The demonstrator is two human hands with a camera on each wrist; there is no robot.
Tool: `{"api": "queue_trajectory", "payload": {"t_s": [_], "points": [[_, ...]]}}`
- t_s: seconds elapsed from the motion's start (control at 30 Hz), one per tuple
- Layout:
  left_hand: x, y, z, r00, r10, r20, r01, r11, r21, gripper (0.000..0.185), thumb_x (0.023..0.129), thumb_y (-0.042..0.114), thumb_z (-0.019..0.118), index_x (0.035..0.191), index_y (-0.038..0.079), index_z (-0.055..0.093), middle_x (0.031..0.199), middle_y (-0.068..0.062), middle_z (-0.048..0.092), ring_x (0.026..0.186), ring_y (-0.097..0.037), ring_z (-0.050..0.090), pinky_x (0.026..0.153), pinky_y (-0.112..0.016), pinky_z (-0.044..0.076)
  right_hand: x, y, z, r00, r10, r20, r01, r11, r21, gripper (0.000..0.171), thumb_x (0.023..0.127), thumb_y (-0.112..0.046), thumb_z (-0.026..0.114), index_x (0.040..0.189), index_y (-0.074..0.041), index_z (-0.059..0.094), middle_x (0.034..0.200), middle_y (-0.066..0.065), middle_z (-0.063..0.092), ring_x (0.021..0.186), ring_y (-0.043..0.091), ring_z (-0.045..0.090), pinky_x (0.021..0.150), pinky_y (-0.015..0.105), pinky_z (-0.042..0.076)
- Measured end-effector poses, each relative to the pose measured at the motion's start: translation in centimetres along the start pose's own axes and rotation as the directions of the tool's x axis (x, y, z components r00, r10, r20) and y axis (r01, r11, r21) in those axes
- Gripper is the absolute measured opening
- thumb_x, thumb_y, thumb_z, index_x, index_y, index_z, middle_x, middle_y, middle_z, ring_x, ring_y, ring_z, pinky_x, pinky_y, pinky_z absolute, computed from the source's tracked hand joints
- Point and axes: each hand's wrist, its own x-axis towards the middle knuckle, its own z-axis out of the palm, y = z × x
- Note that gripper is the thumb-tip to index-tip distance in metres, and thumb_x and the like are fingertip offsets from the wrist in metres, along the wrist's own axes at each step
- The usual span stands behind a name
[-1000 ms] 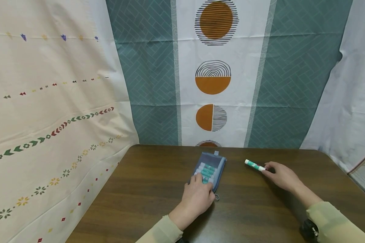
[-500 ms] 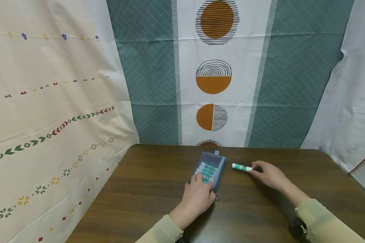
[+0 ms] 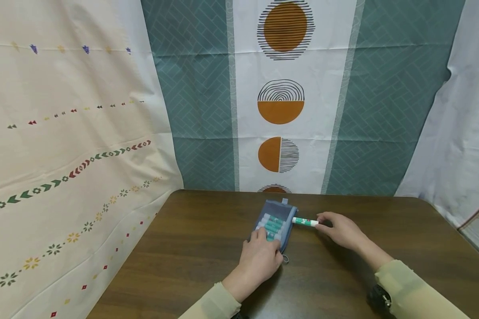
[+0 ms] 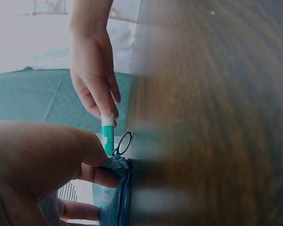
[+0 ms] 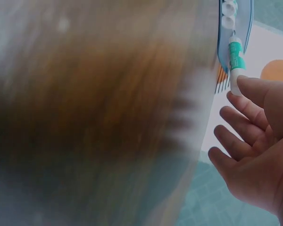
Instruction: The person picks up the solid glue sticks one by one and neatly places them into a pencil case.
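In the head view, a blue mesh zip pouch point(image 3: 278, 210) lies on the table with several green-and-white sticks inside. My left hand point(image 3: 259, 257) grips its near end, fingers over the top. From the right, my right hand point(image 3: 341, 230) pinches a green-and-white glue stick point(image 3: 305, 222) by its white end between thumb and fingertips. The glue stick's far end is at the pouch's right side edge. Seen from the right wrist, the glue stick point(image 5: 236, 54) reaches the pouch opening, where round white ends point(image 5: 229, 9) show. The other fingers of that hand are spread.
The brown wooden table point(image 3: 183, 266) extends around both hands. A metal ring point(image 3: 285, 258) hangs off the pouch's near end. Patterned curtain cloth point(image 3: 199, 110) stands behind the table, and pale cloth point(image 3: 64, 177) borders its left side.
My right hand has moved left with the glue stick, which has turned nearly level and come up to the pouch's right edge. The left hand and pouch have stayed in place.
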Motion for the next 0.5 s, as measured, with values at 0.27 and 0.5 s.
{"api": "queue_trajectory", "payload": {"t_s": [0.27, 0.5], "points": [[-0.1, 0.0, -0.1, 1.0, 0.001, -0.001, -0.001, 1.0, -0.005, 0.021, 0.101, 0.032, 0.071, 0.117, 0.026, 0.084, 0.113, -0.014, 0.058, 0.107, -0.031, 0.057, 0.077, -0.054, 0.054, 0.8, -1.1, 0.7, 1.0, 0.005, 0.003, -0.005, 1.0, 0.005, 0.023, 0.104, -0.032, 0.078, 0.117, -0.012, 0.077, 0.141, 0.025, 0.07, 0.112, 0.035, 0.07, 0.089, 0.056, 0.057], [0.0, 0.1, -0.1, 1.0, -0.006, 0.012, 0.007, 1.0, -0.005, 0.023, 0.102, 0.033, 0.07, 0.119, 0.026, 0.084, 0.115, -0.015, 0.058, 0.109, -0.031, 0.057, 0.08, -0.055, 0.055, 1.6, -1.7, 1.4, 1.0, 0.024, 0.018, -0.024, 0.999, 0.025, 0.021, 0.106, -0.033, 0.076, 0.114, -0.013, 0.077, 0.144, 0.026, 0.068, 0.124, 0.044, 0.068, 0.097, 0.062, 0.055]]}}
